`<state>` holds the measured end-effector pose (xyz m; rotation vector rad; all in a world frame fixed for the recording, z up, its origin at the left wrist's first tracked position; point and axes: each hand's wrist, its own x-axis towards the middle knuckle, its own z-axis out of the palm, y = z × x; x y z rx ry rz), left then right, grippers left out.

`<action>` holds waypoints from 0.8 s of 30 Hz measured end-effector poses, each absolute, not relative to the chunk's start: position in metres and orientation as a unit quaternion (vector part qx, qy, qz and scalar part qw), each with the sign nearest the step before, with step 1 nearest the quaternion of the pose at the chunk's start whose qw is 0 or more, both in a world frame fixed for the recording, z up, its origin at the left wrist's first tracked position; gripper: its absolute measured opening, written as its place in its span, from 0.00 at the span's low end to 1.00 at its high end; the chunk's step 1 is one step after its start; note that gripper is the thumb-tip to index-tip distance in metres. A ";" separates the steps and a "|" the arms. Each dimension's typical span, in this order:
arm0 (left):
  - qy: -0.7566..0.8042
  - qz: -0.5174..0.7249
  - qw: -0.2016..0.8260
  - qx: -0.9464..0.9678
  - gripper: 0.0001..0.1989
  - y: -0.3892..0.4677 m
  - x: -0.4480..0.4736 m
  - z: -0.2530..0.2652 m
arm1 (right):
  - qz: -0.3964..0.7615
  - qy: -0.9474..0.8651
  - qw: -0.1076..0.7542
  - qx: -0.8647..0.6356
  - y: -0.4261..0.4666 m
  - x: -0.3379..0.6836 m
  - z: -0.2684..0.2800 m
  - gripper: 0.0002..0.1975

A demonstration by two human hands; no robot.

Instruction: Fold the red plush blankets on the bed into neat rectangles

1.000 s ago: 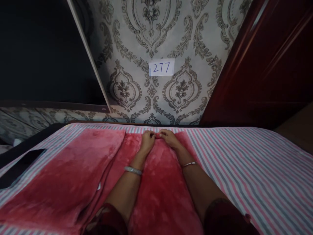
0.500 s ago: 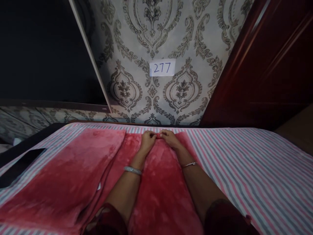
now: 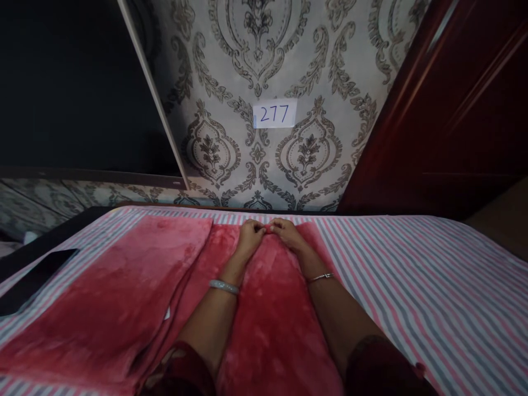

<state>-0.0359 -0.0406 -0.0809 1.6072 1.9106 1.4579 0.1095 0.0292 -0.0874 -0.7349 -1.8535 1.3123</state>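
A plush red and pink blanket (image 3: 276,308) lies partly folded across the striped sheet, its left part doubled over in layers with a small white tag at the inner edge. At its far edge my left hand (image 3: 250,235) pinches the fabric between thumb and fingers. Close beside it on the right, my right hand (image 3: 285,232) grips the same edge, the two sets of fingertips almost touching. Both forearms stretch forward over the blanket. The fabric inside the fingers is mostly hidden.
A pink, white and grey striped sheet (image 3: 412,275) covers the surface underneath. At the left edge lies a dark flat device (image 3: 35,280). A large dark screen (image 3: 78,93) stands at the upper left, a dark red wooden panel (image 3: 437,121) at the right. Patterned wall behind bears a paper marked 277 (image 3: 274,113).
Both hands stay at the blanket's far edge. The fingertips shift very slightly, and less of the small bunched fold shows between them.
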 end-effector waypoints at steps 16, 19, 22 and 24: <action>0.646 0.509 0.116 0.557 0.08 -0.040 -0.038 -0.081 | 0.518 -0.716 0.375 -0.281 0.030 0.109 -0.088 0.06; 0.640 0.515 0.113 0.559 0.09 -0.040 -0.038 -0.081 | 0.518 -0.714 0.376 -0.282 0.029 0.109 -0.088 0.07; 0.635 0.522 0.111 0.558 0.12 -0.041 -0.037 -0.081 | 0.519 -0.713 0.375 -0.286 0.029 0.109 -0.087 0.08; 0.634 0.522 0.108 0.560 0.11 -0.042 -0.036 -0.082 | 0.519 -0.712 0.374 -0.290 0.029 0.109 -0.087 0.09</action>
